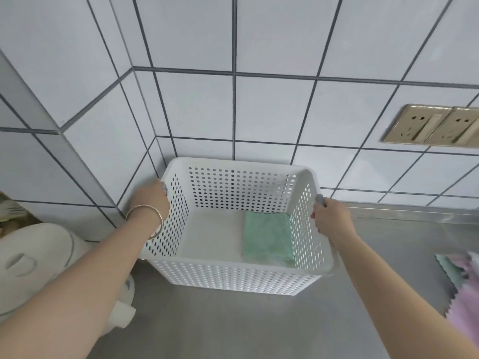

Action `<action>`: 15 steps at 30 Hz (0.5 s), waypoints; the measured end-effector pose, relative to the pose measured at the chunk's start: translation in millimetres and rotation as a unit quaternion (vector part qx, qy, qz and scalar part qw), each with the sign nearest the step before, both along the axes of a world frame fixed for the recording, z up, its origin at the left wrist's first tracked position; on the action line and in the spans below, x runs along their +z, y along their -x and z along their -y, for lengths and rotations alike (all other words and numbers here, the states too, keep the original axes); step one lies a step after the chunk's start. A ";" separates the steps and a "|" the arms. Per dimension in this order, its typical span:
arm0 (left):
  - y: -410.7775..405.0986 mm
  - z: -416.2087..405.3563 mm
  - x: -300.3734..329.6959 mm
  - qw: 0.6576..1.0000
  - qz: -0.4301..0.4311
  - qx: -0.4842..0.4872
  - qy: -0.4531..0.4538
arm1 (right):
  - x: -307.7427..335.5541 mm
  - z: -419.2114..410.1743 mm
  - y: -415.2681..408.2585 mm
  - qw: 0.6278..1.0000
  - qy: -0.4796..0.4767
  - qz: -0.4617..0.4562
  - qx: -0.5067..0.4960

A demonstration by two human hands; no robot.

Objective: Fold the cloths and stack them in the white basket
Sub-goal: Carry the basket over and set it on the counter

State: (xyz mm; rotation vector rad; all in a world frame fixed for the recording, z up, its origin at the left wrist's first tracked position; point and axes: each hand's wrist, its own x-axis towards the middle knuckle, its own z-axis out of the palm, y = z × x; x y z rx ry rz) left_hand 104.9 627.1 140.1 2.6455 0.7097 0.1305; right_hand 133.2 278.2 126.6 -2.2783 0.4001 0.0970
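The white perforated basket stands on the steel counter in the tiled corner. A folded green cloth lies flat on its floor, against the right wall. My left hand grips the basket's left rim, with a bangle on the wrist. My right hand grips the right rim, fingers curled over the edge. At the far right edge of the counter lie loose cloths, a pink one over a green one.
A white rounded appliance sits at the left beside the basket. The steel counter stretches in front of the basket. Two gold wall sockets are on the tiled wall at the right.
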 end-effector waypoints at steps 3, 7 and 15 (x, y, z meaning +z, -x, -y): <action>-5.7 -2.0 -0.1 0.999 0.002 -0.019 -0.035 | -4.9 -3.4 -7.5 1.000 0.018 0.008 0.002; -11.4 -6.6 -5.9 1.000 0.002 -0.015 -0.027 | -7.9 -5.7 -14.6 1.000 0.014 0.015 0.007; -15.1 -10.2 -3.6 0.998 -0.038 -0.021 -0.042 | 4.6 -10.6 -11.4 0.999 0.006 -0.005 0.041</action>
